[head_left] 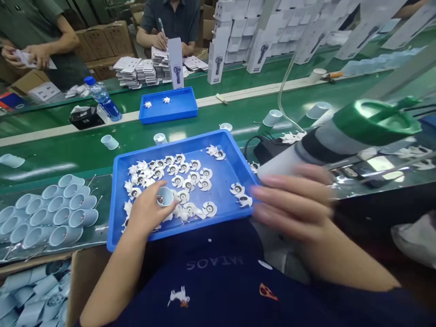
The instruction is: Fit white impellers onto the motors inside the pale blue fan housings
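Observation:
My left hand [148, 206] is closed around a small light blue plastic cup-shaped housing [165, 196], its mouth facing up with small dark parts and wires inside. It is over a blue tray [116, 200] that holds many white fan impellers [194, 177]. Motion blurs my right hand [296, 204] at the tray's right edge. Its fingers stretch leftward, slightly apart, and I see nothing in them. Just behind those fingers leans a white cylinder with a black band and green top [361, 122]; whether they touch is unclear.
Rows of light blue housings [64, 215] lie at left, above a carton [86, 281] of more. Beyond are a small blue tray [168, 119], a water bottle [105, 100] and printed white boxes [217, 61]. Two people work across the green belt [75, 156].

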Demonstrator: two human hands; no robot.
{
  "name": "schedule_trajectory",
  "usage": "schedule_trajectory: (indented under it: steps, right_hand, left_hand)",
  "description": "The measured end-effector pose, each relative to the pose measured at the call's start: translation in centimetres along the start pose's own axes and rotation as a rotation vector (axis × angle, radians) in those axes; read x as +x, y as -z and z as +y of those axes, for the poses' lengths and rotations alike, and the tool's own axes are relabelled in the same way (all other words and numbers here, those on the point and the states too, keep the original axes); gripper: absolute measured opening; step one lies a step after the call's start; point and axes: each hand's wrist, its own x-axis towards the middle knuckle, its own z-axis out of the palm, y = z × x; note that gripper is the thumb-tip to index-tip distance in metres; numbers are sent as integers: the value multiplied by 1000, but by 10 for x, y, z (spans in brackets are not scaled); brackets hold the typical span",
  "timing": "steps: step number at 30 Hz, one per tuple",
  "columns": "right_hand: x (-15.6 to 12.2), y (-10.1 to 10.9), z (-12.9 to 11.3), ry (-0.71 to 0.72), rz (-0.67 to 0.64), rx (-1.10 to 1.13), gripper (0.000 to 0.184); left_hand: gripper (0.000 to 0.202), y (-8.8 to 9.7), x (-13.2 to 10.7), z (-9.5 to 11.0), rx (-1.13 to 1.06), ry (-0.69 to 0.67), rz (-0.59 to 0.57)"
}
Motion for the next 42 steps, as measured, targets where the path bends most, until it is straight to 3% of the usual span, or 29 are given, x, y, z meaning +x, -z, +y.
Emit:
schedule_trajectory:
  steps: [3, 4, 5, 9, 15, 18, 22, 26, 30, 33, 36, 42]
  right_hand:
    - [49, -30, -8, 168, -214, -713, 27]
    - [69, -39, -7, 181, -255, -965, 35]
    - [88, -48, -4, 152, -270, -1063, 36]
    - [135, -71, 16, -3, -287, -1247, 31]
    - [112, -78, 26, -36, -453, -1282, 33]
    - [93, -75, 26, -48, -531, -1187, 27]
    - [78, -68, 20, -49, -454, -954, 23]
    - [54, -61, 5, 32, -442, -482, 27]
    - [12, -62, -3, 86, -573, 51, 35]
    - [-12, -67, -2, -66, -643, 565, 38]
    - [-22, -69, -1, -286, -689, 988, 43]
    - [-21, -67, 0, -291, -694, 1015, 41]
  left_hand:
    - [50, -2, 0, -2, 28, -49, -23]
    - [49, -3, 0, -2, 30, -56, -23]
    - [47, -3, 0, -3, 31, -57, -25]
    - [46, -2, 0, -5, 35, -31, -49]
    - [47, 0, -1, -4, -34, 46, -80]
    - [48, 1, -1, 0, -88, 33, -87]
    - [56, 2, -5, 0, -231, 63, 3]
    - [64, 1, -18, -6, -464, 62, 109]
    - [61, 3, -34, 0, -611, -91, 34]
    - [56, 11, -41, 16, -580, -154, -8]
    - [55, 18, -43, 30, -445, -274, 56]
    - [53, 19, -42, 43, -231, -397, 102]
